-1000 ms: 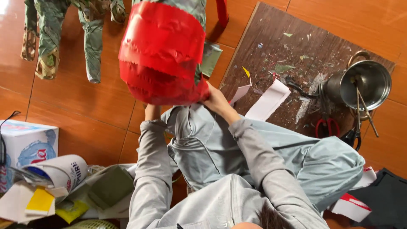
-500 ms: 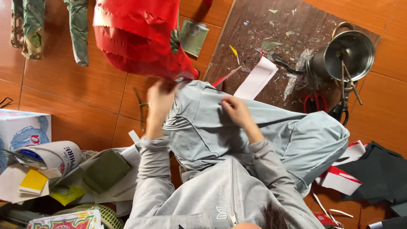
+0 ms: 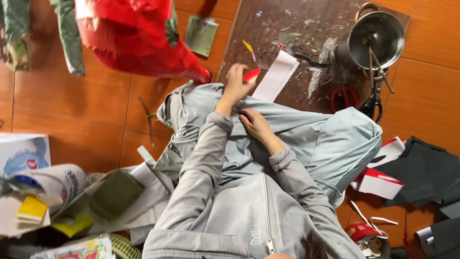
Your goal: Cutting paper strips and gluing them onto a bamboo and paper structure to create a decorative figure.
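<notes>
Red paper scrap (image 3: 251,74) pinched in left hand (image 3: 235,86) grip, right hand (image 3: 254,123) empty.

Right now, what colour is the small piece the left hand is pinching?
Red: the left hand pinches a small red paper piece, seen in the head view.

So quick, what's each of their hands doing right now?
Left hand: closed, pinching a small red paper piece.
Right hand: resting on the grey trouser leg; fingers curled, and whether it grips anything cannot be told.
</notes>
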